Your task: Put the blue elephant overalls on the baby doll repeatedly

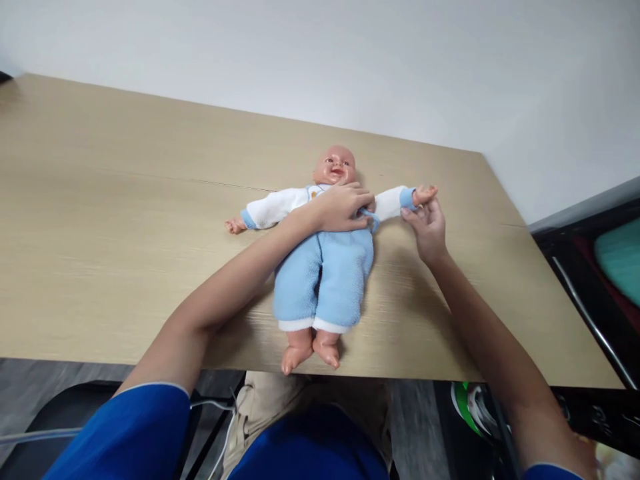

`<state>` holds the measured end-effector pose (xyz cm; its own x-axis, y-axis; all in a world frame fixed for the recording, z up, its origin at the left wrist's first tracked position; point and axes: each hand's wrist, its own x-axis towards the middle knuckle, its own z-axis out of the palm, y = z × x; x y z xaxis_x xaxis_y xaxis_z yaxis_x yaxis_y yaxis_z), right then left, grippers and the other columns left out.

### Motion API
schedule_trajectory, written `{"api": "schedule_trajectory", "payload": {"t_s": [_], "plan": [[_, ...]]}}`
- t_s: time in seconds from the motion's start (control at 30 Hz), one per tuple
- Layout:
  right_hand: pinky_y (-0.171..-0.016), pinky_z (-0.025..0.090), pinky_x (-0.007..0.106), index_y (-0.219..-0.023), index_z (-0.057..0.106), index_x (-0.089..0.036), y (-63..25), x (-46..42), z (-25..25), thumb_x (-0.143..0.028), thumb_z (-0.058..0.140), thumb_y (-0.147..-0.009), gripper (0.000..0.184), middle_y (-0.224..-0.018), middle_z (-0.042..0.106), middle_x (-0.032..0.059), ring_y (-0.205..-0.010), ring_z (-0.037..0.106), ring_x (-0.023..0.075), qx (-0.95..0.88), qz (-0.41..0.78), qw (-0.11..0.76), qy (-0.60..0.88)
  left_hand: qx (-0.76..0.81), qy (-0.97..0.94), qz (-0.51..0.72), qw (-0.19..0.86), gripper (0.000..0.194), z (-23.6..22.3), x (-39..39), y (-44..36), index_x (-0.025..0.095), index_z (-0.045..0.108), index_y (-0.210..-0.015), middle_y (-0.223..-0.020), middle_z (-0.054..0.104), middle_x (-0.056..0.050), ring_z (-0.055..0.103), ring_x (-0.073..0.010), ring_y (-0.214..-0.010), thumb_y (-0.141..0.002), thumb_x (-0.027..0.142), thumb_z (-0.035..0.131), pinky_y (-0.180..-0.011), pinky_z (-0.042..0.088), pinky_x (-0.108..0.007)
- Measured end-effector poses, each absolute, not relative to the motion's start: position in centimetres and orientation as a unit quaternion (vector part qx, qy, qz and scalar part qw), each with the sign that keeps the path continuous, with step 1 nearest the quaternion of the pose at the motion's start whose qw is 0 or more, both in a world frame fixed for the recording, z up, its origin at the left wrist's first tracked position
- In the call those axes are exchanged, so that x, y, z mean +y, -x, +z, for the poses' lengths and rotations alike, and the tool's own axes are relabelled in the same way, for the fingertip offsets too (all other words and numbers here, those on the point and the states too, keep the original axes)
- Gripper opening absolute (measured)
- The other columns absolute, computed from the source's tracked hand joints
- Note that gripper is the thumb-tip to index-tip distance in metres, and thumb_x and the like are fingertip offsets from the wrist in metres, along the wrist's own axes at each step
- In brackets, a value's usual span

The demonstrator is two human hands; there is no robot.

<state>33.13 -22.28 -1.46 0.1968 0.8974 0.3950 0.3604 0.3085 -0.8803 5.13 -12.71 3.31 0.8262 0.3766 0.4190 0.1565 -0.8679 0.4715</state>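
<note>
A baby doll (345, 270) lies on its back on the table, its head away from me and its feet at the near edge. It wears a white top and fuzzy light blue trousers with white cuffs. My left hand (345, 207) rests across the doll's chest, its fingers curled round the clothing by the shoulder. A thin blue ribbon (371, 217) shows beside those fingers. Out to the side, my right hand (429, 223) pinches the doll's outstretched arm at the blue sleeve cuff (407, 198). The doll's other arm lies stretched out on the wood.
The light wooden table (125, 220) reaches back to a white wall (320, 60). Right of it stands a dark frame with a teal item (620, 257). Below the near edge are a black chair (65, 420), a white cable (225, 440) and a green-and-white object (467, 407).
</note>
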Motion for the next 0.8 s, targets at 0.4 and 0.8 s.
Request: {"api": "schedule_trajectory", "payload": {"t_s": [0.4, 0.8], "plan": [[-0.113, 0.068, 0.056, -0.141, 0.080, -0.034, -28.7, -20.4, -2.9, -0.081, 0.084, -0.100, 0.063, -0.130, 0.073, 0.0100, -0.117, 0.073, 0.0325, -0.714, 0.215, 0.520, 0.417, 0.074, -0.947, 0.312, 0.013, 0.055, 2.9, -13.6, -3.8, 0.033, 0.082, -0.130, -0.120, 0.082, -0.012, 0.071, -0.0292, -0.113, -0.131, 0.049, 0.029, -0.115, 0.048, -0.057], [-0.122, 0.059, 0.052, -0.104, 0.075, -0.032, -25.6, -22.8, -2.7, -0.083, 0.069, -0.110, 0.051, -0.117, 0.072, 0.0077, -0.121, 0.070, 0.0303, -0.642, 0.252, 0.558, 0.462, 0.231, -0.831, 0.307, 0.403, 0.032, 4.4, -13.2, -5.0, 0.022, 0.067, -0.101, -0.096, 0.070, -0.005, 0.066, -0.0232, -0.093, -0.107, 0.053, 0.072, -0.090, 0.054, -0.039]]}}
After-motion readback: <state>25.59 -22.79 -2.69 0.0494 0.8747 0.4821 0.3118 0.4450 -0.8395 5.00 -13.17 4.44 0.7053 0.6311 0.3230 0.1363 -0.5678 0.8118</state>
